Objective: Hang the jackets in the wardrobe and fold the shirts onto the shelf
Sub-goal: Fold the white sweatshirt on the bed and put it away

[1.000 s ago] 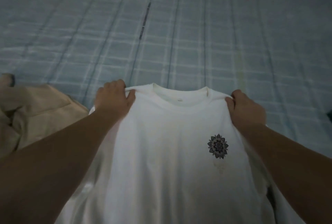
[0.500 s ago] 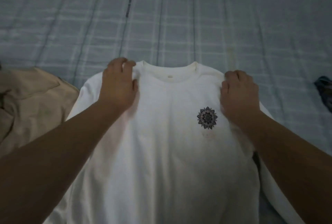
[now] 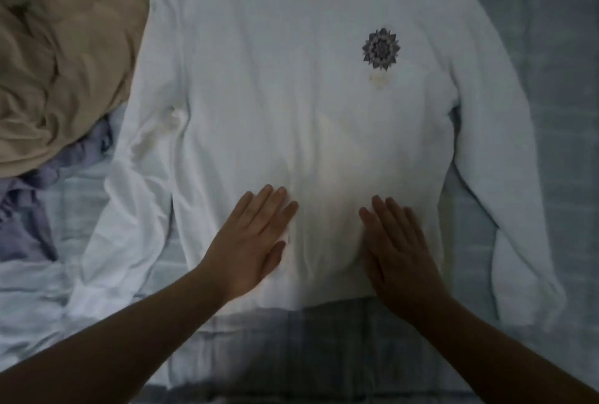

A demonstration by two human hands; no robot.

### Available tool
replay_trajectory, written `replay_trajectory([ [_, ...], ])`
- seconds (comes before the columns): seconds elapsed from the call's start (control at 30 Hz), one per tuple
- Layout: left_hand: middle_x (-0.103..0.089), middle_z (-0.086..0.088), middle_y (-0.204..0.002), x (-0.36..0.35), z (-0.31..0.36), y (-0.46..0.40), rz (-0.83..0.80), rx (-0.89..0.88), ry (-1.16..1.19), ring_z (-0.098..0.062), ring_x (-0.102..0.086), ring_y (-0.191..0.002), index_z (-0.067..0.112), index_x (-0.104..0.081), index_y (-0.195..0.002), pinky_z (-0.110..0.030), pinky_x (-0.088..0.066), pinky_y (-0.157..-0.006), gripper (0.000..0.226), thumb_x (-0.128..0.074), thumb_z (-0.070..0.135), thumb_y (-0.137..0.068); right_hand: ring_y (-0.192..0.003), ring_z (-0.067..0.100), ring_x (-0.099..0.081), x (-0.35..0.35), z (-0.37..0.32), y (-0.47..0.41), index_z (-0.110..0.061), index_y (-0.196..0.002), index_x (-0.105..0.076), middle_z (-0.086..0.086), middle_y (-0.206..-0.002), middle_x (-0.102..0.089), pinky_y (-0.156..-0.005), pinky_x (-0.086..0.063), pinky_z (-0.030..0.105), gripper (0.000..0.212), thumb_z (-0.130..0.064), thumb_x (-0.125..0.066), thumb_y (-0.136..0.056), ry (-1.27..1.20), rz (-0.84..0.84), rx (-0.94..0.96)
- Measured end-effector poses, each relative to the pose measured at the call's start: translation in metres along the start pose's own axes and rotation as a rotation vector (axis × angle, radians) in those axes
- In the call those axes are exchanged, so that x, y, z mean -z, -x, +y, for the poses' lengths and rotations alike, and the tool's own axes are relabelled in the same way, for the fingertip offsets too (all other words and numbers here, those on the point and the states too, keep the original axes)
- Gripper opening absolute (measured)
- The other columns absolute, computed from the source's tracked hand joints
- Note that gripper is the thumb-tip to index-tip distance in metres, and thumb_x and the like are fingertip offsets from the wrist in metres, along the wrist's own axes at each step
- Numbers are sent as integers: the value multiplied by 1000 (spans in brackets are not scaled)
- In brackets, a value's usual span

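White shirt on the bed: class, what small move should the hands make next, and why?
Probably fold one sleeve inward. The white shirt lies spread face up, both sleeves out, with the left hand and right hand flat on its lower front.

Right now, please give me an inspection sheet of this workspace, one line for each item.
Surface: checked blue bedsheet, dimly lit.
Job's things: white long-sleeved shirt spread flat, front up, flower print on the chest, both sleeves beside the body.
Clutter: crumpled beige garment and lilac garment left of the shirt.
Grips: left hand and right hand press flat on the lower shirt.
Cables: nothing seen.
Surroundings: nothing seen.
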State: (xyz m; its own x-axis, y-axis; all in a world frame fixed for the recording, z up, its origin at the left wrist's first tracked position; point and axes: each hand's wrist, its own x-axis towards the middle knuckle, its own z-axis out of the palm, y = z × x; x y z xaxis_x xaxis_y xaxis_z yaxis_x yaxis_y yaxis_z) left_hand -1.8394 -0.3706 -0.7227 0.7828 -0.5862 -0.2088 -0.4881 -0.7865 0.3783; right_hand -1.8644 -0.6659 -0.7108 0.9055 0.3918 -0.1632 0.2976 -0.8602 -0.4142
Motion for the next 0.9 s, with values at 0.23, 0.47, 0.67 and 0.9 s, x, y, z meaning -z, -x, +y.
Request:
replay_trajectory([
  [0.23,-20,-19,-160,-11,-5,79,-152,0,-86,-35,-15,-149,8,-26,-153,-58,-24,-115,79,-48,56,-95,-147,32,-27,-21,8,45,-9,-149,-37,12,-159,-29,-114,-20,65,67,-30,-58,-89,134,-55,25],
  [0.47,-10,-10,-164,-19,-15,104,-271,-80,-194,-36,-7,-151,25,-15,-157,-61,-18,-116,75,-50,39,-92,-147,35,-26,-4,31,49,-13,-152,-35,12,-160,-28,-116,-23,58,86,-38,-56,-71,347,-336,158],
  [0.67,-9,-4,-165,-7,-23,111,-243,-30,-202,-24,-7,-152,25,-3,-157,-51,-16,-119,120,-62,-11,-59,-138,33,-43,9,33,47,-14,-150,-37,13,-156,-36,-98,-48,44,84,0,-62,-71,345,-239,44],
  [0.9,2,-2,-165,6,-20,136,-376,-46,-217,-25,5,-152,29,-1,-157,-56,-10,-118,125,-68,-6,-58,-143,40,-29,8,19,96,-15,-154,-31,16,-158,-30,-113,-23,55,101,7,-56,-58,445,-307,61],
])
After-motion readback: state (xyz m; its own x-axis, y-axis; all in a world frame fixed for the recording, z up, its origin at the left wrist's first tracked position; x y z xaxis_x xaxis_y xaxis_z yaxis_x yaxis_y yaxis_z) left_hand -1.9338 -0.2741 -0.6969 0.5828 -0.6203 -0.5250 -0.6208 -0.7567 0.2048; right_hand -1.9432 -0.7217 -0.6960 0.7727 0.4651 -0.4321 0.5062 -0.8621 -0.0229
